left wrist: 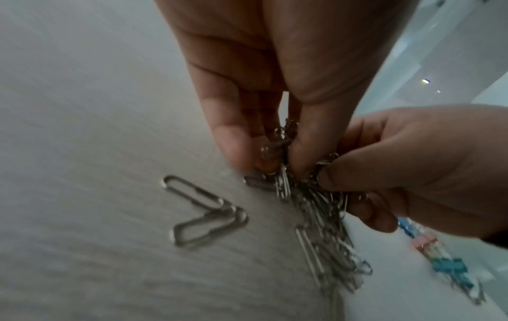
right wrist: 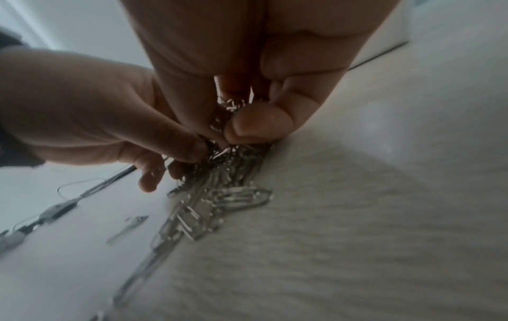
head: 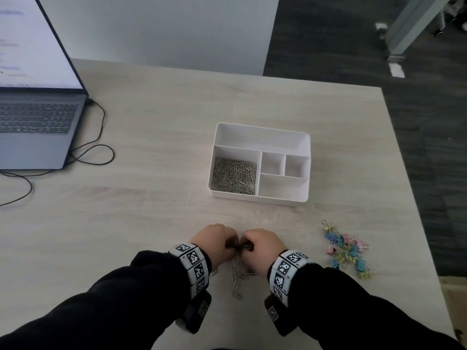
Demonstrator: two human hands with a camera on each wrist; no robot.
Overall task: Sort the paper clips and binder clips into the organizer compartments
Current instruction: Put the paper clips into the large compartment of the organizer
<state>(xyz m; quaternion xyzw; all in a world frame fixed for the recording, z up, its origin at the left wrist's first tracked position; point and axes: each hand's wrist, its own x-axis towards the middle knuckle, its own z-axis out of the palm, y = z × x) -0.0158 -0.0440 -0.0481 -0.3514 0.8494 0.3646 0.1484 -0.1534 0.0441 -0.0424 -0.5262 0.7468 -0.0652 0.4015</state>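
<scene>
Nearest, two dark-sleeved forearms with black-and-white marker wristbands (head: 193,266) come together low on the pale wood-grain desk (head: 151,122). The left hand (head: 212,239) and right hand (head: 262,245) sit knuckle to knuckle, both with fingers curled and pinching one bunch of silver wire paper clips (head: 238,245); the wrist views show fingertips (left wrist: 233,147) and the right thumb (right wrist: 255,123) squeezed into the tangle. More loose silver clips (head: 237,279) trail on the desk between the wrists, two of them lying apart in a V (left wrist: 203,212). Judgement: clips are light, stiff and slick, they snag on each other, so a bunch lifts as a clump and sheds strays; best taken by a fingertip pinch across the thick middle, or scooped between both hands. Just right, well apart from the hands, a heap of small pastel binder clips (head: 347,250) in blue, pink and yellow lies untouched; those look chunkier, easy to pick by body or wire handles. Farther back, the white plastic divided organizer (head: 262,133) holds a silver clip pile (head: 233,176) in its big near-left compartment; other compartments look bare. Far left, an open grey laptop (head: 38,117) with a black cable (head: 96,147).
</scene>
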